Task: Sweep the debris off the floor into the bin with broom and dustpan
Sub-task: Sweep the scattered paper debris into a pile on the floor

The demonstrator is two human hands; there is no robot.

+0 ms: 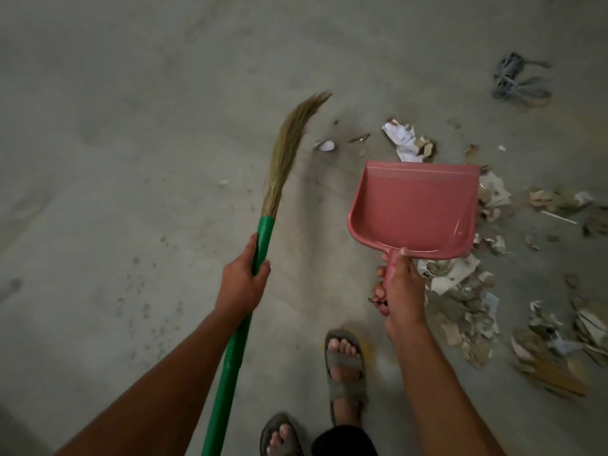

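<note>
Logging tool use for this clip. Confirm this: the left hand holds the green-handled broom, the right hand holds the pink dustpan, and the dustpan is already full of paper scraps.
One detail is wrong. The head view shows the dustpan empty; the paper scraps lie on the floor beside it. The rest stands: the left hand holds the green-handled broom, and the right hand holds the pink dustpan.

broom (263, 245): green handle, straw-tan bristles | dustpan (415, 209): dusty pink | debris (467, 291): white, beige and brown scraps | floor (131, 126): grey, dark-speckled | sandals (345, 363): grey-brown | cord bundle (513, 79): blue-grey
</note>
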